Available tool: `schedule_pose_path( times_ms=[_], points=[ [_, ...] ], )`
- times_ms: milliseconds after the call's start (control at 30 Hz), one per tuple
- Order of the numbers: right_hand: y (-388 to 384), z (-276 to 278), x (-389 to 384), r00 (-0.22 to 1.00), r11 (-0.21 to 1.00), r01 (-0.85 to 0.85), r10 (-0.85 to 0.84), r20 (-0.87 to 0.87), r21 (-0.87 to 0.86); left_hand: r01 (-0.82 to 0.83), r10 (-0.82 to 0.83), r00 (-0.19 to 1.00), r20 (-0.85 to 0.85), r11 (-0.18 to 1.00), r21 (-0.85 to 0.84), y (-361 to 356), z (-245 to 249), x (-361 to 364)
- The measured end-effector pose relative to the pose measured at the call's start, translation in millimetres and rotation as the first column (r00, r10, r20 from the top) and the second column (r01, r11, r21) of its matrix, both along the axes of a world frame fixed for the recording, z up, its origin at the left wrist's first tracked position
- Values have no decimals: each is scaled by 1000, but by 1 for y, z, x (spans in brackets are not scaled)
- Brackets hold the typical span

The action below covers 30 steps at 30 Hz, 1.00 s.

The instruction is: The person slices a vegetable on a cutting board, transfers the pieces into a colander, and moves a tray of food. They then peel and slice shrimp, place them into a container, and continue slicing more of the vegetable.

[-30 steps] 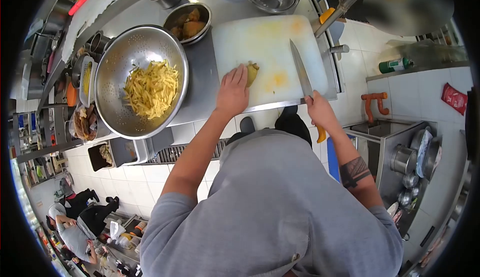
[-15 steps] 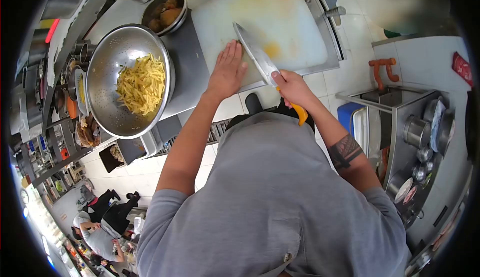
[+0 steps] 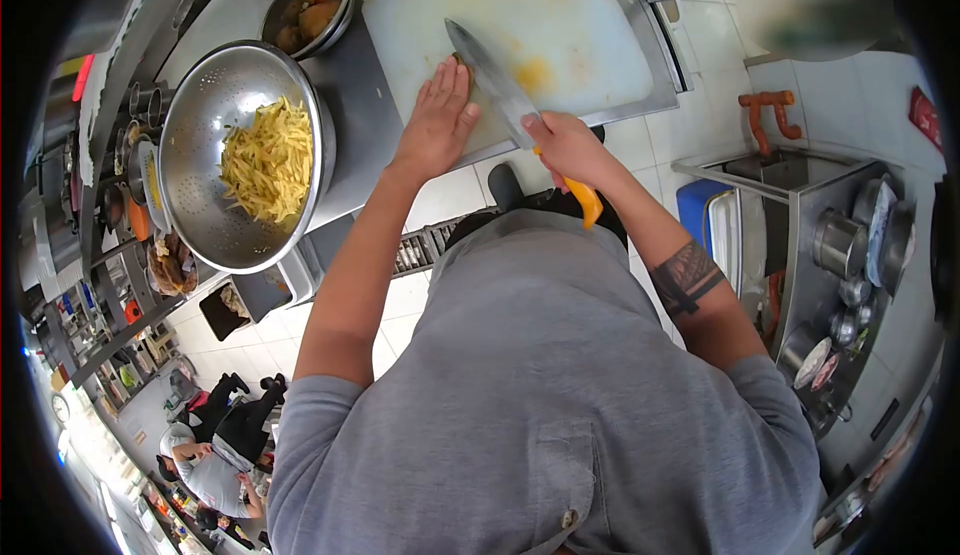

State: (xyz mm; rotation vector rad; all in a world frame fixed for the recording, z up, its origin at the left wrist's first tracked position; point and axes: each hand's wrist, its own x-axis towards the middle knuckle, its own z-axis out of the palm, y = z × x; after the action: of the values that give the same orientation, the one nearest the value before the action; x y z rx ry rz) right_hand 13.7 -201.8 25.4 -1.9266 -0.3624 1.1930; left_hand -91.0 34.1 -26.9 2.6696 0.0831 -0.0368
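Both hands are at the cutting board [image 3: 580, 35]: left hand [image 3: 437, 123] lies flat, fingers straight; right hand [image 3: 562, 147] grips the knife [image 3: 492, 75], blade just beside it.

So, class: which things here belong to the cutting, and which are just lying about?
In use: left hand, right hand, knife, board, colander of chips, bowl.
Lying about: pots, crate.

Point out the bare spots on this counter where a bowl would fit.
The right half of the cutting board, between the knife and its right edge, is bare. A narrow counter strip lies free between board and colander. Crowded: the board's near-left corner, under the left hand.
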Motion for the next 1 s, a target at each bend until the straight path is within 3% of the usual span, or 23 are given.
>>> schedule_pose_path(
  times_ms=[167, 233, 467, 533, 600, 667, 733, 800, 867, 1000],
  points=[
    [15, 9, -7, 997, 1000, 0, -1, 74, 8, 17, -17, 1000, -13, 999, 32, -3, 6, -1],
    [0, 21, -16, 998, 993, -43, 48, 42, -107, 21, -20, 1000, -19, 999, 35, -2, 7, -1],
    [30, 23, -25, 993, 994, -47, 57, 101, -93, 12, -12, 1000, -1, 999, 42, -3, 2, -3],
    [16, 22, -35, 988, 983, -69, 91, 124, -172, 21, -21, 1000, 3, 998, 51, -3, 3, -4],
    [2, 12, -49, 919, 979, -131, 180, 351, -158, 16, -17, 1000, 5, 999, 50, -2, 0, -3],
    [12, -6, -52, 923, 974, -142, 196, 333, -179, 22, -29, 996, 84, 996, 84, -3, -6, -5],
    [25, -19, -53, 921, 990, -127, 142, 362, -65, 8, -13, 998, 65, 997, 78, -6, -6, -8],
    [16, -4, -58, 951, 990, -79, 111, 288, -119, 1, -7, 998, 64, 996, 89, -4, -2, -5],
    [-22, -9, -59, 759, 942, -295, 332, 561, -158, -47, 44, 998, 48, 997, 66, -6, -3, -4],
    [-91, 33, -50, 884, 923, -268, 349, 310, -275, -61, 58, 997, 53, 996, 59, -4, -7, -3]
  ],
)
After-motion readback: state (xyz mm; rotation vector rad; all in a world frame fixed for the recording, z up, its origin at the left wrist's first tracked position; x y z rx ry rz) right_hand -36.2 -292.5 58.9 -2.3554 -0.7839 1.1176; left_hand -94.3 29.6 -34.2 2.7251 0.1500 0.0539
